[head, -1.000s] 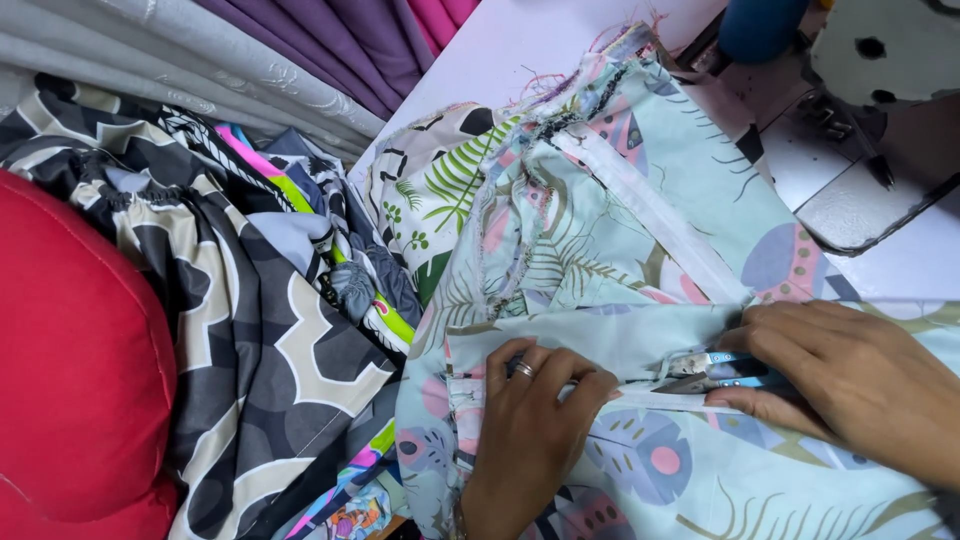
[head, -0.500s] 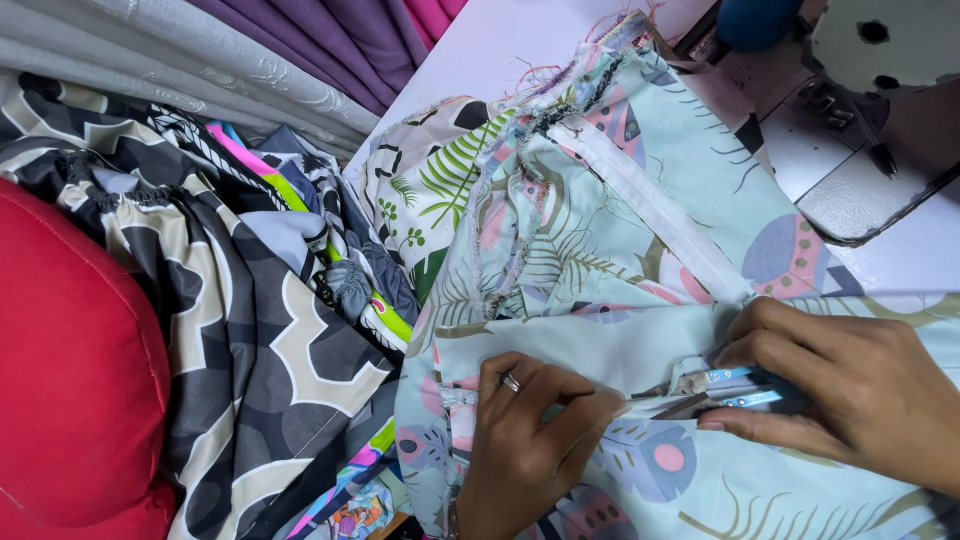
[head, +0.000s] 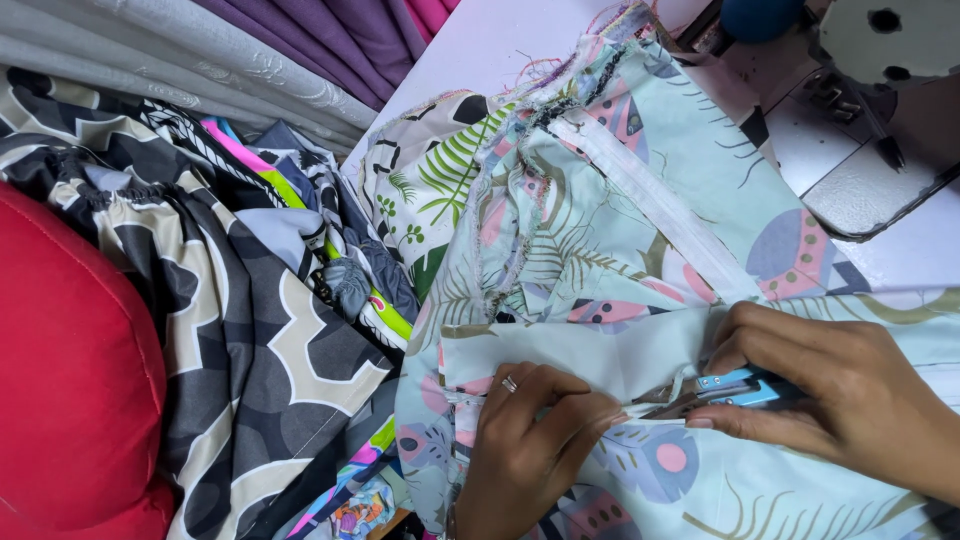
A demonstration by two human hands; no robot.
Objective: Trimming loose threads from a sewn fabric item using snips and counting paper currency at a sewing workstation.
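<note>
Left hand (head: 530, 440) pinching pale printed fabric (head: 640, 250), right hand (head: 840, 400) grasping blue thread snips (head: 715, 388)

No packages, labels, signs or screens visible

**What lies around my hands**

Left of my left hand I see a red cushion (head: 70, 380) and a heap of black-and-cream patterned cloth (head: 250, 350). Beyond my right hand stands the sewing machine (head: 880, 90); purple curtains (head: 330, 40) hang far ahead
</note>
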